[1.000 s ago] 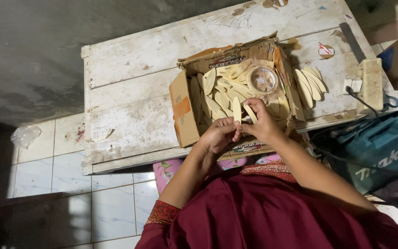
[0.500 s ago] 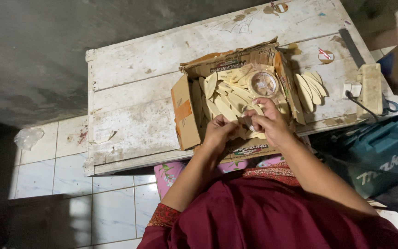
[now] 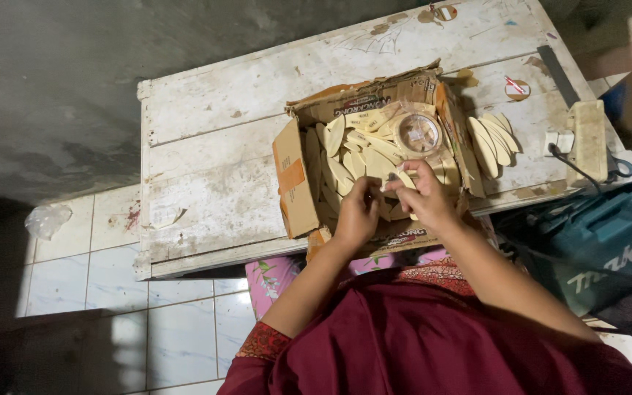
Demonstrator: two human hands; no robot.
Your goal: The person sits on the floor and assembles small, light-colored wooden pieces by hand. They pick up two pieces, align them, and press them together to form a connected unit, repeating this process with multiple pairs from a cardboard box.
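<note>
An open cardboard box (image 3: 295,183) full of several pale, leaf-shaped wooden pieces (image 3: 345,150) sits on a worn white table (image 3: 213,168). A roll of clear tape (image 3: 418,133) lies on the pieces at the box's far right. My left hand (image 3: 358,216) and my right hand (image 3: 422,194) meet over the near part of the box, both pinching one pale piece (image 3: 401,178) between the fingertips. My arms wear dark red sleeves.
A small stack of the same pale pieces (image 3: 493,139) lies on the table right of the box. A cream power strip (image 3: 590,143) with a cable lies at the table's right edge. A teal tool case (image 3: 608,241) stands lower right. White floor tiles (image 3: 82,256) lie at the left.
The hands have stayed over the near part of the box, fingers shifting on the small piece. The view has drifted slightly.
</note>
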